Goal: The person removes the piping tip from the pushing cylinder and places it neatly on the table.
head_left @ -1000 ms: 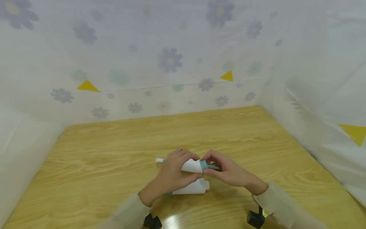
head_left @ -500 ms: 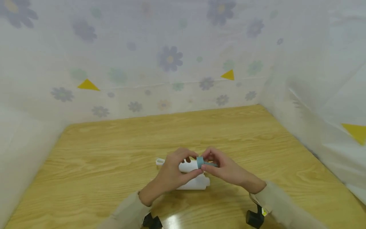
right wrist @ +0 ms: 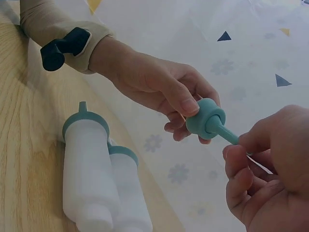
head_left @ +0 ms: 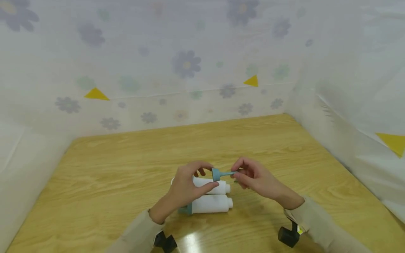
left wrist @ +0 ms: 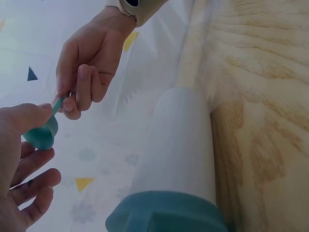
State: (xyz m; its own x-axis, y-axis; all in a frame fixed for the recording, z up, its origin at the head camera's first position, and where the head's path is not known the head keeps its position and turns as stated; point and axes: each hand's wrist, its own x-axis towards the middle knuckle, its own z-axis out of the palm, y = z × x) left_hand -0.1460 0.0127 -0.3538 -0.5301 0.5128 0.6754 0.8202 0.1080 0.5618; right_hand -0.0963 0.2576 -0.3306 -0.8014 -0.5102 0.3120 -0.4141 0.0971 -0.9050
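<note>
My left hand (head_left: 185, 184) pinches the round part of a teal nozzle cap (head_left: 216, 174) between thumb and index finger, its other fingers loosely bent. The thumb and fingertips of my right hand (head_left: 257, 179) pinch the cap's thin stem (right wrist: 224, 133). Below the hands, two white bottles lie side by side on the table: the farther bottle (head_left: 218, 189) partly behind my left hand, the nearer bottle (head_left: 210, 203) just in front. Both have bare white necks pointing right. A teal collar (head_left: 189, 208) rings the nearer bottle's left end, and the right wrist view shows teal on both.
The wooden table (head_left: 142, 158) spreads out around the bottles. White flower-print sheeting (head_left: 152, 63) hangs behind it and along both sides. A black wrist camera (head_left: 288, 236) sits below the right sleeve, another near the left sleeve.
The teal nozzle cap has come off the farther bottle and risen slightly up and left, baring the white neck. The left hand has let go of that bottle; the right has shifted onto the stem.
</note>
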